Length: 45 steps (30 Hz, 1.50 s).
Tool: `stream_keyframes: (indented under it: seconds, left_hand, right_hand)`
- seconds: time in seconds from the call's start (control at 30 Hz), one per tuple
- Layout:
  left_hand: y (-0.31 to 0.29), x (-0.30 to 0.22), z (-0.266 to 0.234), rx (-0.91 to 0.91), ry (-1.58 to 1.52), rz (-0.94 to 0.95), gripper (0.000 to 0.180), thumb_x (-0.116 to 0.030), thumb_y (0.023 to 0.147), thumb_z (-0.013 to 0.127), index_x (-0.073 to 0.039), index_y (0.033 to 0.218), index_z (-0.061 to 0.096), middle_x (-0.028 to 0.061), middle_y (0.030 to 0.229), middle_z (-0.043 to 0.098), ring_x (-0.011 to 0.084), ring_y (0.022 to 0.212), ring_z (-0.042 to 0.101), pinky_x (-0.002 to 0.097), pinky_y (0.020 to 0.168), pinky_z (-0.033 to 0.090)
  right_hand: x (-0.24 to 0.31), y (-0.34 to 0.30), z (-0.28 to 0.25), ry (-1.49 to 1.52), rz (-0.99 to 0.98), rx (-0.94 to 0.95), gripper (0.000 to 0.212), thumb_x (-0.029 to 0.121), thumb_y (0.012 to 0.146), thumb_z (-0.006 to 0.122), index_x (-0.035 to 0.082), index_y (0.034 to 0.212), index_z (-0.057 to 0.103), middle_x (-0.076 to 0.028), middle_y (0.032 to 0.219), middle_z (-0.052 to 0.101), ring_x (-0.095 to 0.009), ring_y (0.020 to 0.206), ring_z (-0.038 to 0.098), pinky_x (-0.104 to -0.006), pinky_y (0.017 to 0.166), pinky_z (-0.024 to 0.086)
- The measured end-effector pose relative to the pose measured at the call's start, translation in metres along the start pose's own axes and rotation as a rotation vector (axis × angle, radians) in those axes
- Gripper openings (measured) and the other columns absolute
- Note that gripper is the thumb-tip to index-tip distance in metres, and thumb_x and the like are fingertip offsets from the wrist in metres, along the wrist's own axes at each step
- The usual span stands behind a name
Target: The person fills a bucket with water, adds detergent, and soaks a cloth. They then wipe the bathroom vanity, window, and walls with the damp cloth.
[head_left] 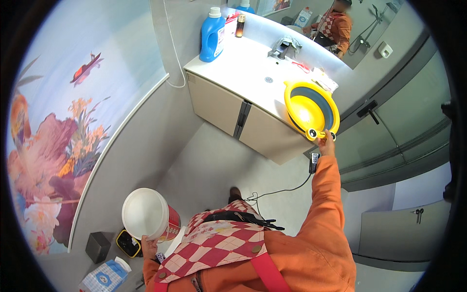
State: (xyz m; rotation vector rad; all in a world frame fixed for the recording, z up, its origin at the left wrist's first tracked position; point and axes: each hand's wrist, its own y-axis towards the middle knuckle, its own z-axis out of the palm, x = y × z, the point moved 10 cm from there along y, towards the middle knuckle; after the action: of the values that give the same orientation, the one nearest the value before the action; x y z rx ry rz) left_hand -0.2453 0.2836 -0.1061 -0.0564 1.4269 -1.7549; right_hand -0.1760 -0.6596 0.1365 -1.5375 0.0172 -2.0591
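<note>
My right arm reaches out to a yellow basin [333, 104] with a grey-blue inner wall and round frog-like eyes. The fingers of my right hand [327, 144] are closed on its near rim between the eyes. The basin sits tilted at the right end of the white counter, its inside facing me. Down at my left, my left hand [149, 247] grips the edge of a white and red bucket [146, 214]. The bucket's mouth is turned toward me and its pale inside shows. Part of the left hand's fingers is hidden against the bucket.
A blue detergent bottle [212, 36] and a dark amber bottle [240, 26] stand on the counter [248, 58] near the tap [284, 46]. On the floor are a yellow-rimmed black container [127, 242], a dark box [98, 247] and a tissue pack [108, 277]. A black cable [287, 190] hangs near my right arm.
</note>
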Motion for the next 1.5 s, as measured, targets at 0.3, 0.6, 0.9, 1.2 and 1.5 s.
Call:
stream_keyframes:
  seconds: [0.3, 0.6, 0.9, 1.2, 1.5]
  left_hand:
    - [0.044, -0.042, 0.106, -0.079, 0.027, 0.140, 0.031, -0.024, 0.073, 0.056, -0.008, 0.100, 0.053, 0.0032, 0.095, 0.060, 0.0165, 0.079, 0.060, 0.0250, 0.063, 0.054]
    - [0.059, -0.019, 0.167, -0.215, -0.006, 0.050, 0.043, -0.034, 0.066, 0.061, -0.005, 0.097, 0.056, 0.0051, 0.086, 0.061, 0.0210, 0.075, 0.061, 0.0277, 0.064, 0.052]
    - [0.045, -0.016, 0.221, -0.180, 0.067, 0.023, 0.054, -0.035, 0.062, 0.065, -0.006, 0.106, 0.052, 0.0039, 0.099, 0.059, 0.0214, 0.082, 0.062, 0.0280, 0.059, 0.048]
    - [0.041, -0.030, 0.245, -0.133, 0.075, 0.126, 0.035, -0.028, 0.071, 0.060, -0.003, 0.095, 0.054, 0.0103, 0.096, 0.060, 0.0260, 0.091, 0.060, 0.0362, 0.082, 0.053]
    - [0.013, -0.042, 0.279, -0.197, 0.019, 0.210, 0.035, -0.024, 0.069, 0.057, -0.006, 0.099, 0.054, 0.0081, 0.093, 0.062, 0.0254, 0.079, 0.064, 0.0286, 0.069, 0.053]
  right_hand:
    - [-0.008, 0.067, 0.125, 0.113, 0.129, 0.277, 0.014, 0.014, 0.082, 0.064, 0.005, 0.092, 0.060, -0.008, 0.087, 0.064, -0.018, 0.080, 0.064, -0.0260, 0.070, 0.056]
    - [-0.076, 0.132, 0.271, 0.187, 0.394, 0.312, 0.014, 0.013, 0.083, 0.062, 0.006, 0.094, 0.056, -0.009, 0.092, 0.061, -0.020, 0.084, 0.063, -0.0294, 0.071, 0.055]
    - [-0.072, 0.189, 0.233, -0.460, 0.409, 0.372, 0.035, 0.028, 0.083, 0.062, 0.000, 0.104, 0.054, -0.016, 0.100, 0.060, -0.026, 0.081, 0.063, -0.0349, 0.071, 0.054]
    - [0.069, 0.274, 0.369, -1.042, -0.774, 0.410, 0.058, 0.012, 0.074, 0.068, 0.001, 0.125, 0.043, -0.019, 0.112, 0.052, -0.023, 0.077, 0.059, -0.0297, 0.056, 0.048]
    - [0.091, 0.359, 0.445, -1.103, -1.031, 0.097, 0.035, 0.007, 0.072, 0.058, 0.007, 0.107, 0.061, -0.013, 0.076, 0.063, -0.023, 0.067, 0.064, -0.0314, 0.063, 0.051]
